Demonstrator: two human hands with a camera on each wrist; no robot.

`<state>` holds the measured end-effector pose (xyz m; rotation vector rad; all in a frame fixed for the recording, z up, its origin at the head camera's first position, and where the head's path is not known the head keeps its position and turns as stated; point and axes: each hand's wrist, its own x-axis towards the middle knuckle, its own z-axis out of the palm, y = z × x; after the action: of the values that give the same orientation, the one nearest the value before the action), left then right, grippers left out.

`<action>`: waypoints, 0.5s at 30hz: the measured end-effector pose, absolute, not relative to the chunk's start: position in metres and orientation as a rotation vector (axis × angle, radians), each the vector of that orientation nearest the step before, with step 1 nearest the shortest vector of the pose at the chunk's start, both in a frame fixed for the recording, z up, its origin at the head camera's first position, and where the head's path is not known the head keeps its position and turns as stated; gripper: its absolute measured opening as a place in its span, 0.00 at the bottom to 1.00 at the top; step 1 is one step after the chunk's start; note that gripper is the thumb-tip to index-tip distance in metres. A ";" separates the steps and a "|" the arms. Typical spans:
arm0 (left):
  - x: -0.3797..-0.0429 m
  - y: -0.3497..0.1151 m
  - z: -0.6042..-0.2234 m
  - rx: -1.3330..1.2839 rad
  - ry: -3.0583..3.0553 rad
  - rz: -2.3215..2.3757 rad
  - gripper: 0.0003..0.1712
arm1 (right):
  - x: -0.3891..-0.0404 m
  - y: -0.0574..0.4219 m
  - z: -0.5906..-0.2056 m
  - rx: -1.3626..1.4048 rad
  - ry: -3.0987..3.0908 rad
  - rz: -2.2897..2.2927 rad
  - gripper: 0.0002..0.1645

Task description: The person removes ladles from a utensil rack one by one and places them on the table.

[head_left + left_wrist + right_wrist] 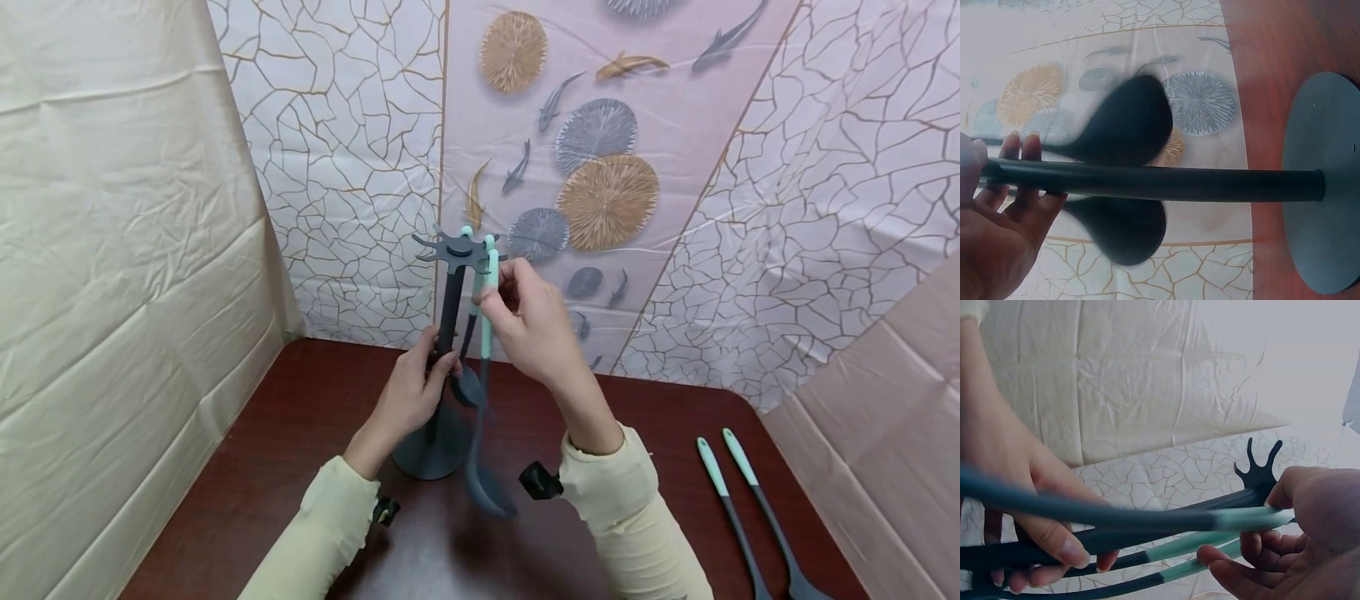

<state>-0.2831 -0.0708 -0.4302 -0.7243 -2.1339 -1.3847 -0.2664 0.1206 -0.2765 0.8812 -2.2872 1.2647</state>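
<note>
A dark grey utensil stand (pixel 452 308) stands upright on its round base (pixel 427 461), its top a ring of hooks (pixel 455 248). My left hand (pixel 408 385) grips the stand's pole. With thumb and fingers, my right hand (pixel 536 321) pinches the mint green handle of a dark ladle (pixel 487 492), beside the hooks on the right. Whether the ladle's end is on a hook I cannot tell. Two more mint-handled utensils hang behind it; the right wrist view shows their handles (pixel 1188 545). In the left wrist view their dark rounded heads (pixel 1129 122) appear on either side of the pole.
Two utensils with mint handles and dark shafts, one on the left (pixel 731 517) and one on the right (pixel 768 512), lie on the dark red table (pixel 247 500) at the right. Patterned cloth (pixel 352 167) hangs behind the table, with plain cloth at the left.
</note>
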 end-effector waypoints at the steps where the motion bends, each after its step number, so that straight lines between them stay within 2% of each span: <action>1: -0.283 -0.071 -0.430 -0.726 -2.132 -1.390 0.18 | -0.266 0.121 -0.277 0.897 -2.285 1.293 0.07; 7: -0.283 -0.070 -0.431 -0.710 -2.135 -1.392 0.20 | -0.269 0.122 -0.281 0.933 -2.268 1.370 0.06; 15: -0.283 -0.070 -0.431 -0.704 -2.141 -1.402 0.13 | -0.272 0.125 -0.284 0.922 -2.238 1.417 0.07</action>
<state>-0.2834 -0.0695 -0.4312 -0.7037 -2.1410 -1.4024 -0.2722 0.1246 -0.2843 0.9217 -2.2376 1.4172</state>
